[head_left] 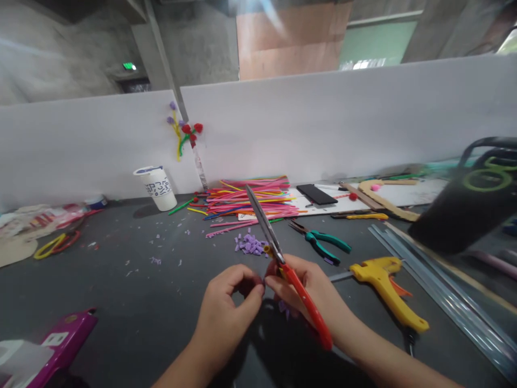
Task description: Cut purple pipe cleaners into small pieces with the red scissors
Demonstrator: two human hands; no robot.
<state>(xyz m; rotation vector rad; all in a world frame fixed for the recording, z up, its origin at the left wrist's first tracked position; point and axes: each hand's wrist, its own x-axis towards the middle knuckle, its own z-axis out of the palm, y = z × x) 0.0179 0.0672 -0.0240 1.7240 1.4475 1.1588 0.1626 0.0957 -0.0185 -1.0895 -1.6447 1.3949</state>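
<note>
We look down on a dark tabletop (121,296) spread out around a pair of red-handled scissors (288,273), which we find lying across the right hand (319,285). Well to the scissors' right leans a black bottle (448,210); beyond their tips runs a bundle of coloured stems (230,199).

The right hand is closed on the scissors' handles; whether any finger sits in the loops, we cannot tell. Left of the scissors, the left hand (226,304) is curled, thumb and forefinger almost together, meeting the right fingertips. Whatever they may pinch is too small for us to make out.

We judge the step in hand to be fine fingertip work, the scissors parked rather than cutting. The next move, in our view, calls for a steady pinch with the metal clear of the left fingers; any cut would need a changed grip.

The scissors' long axis slants, blades aimed forward and leftward, handles back toward the right forearm. To their right we see a yellow glue gun (382,280) and, nearer, teal pliers (311,237). Just left of the blades lie small purple pieces (251,245).
</note>
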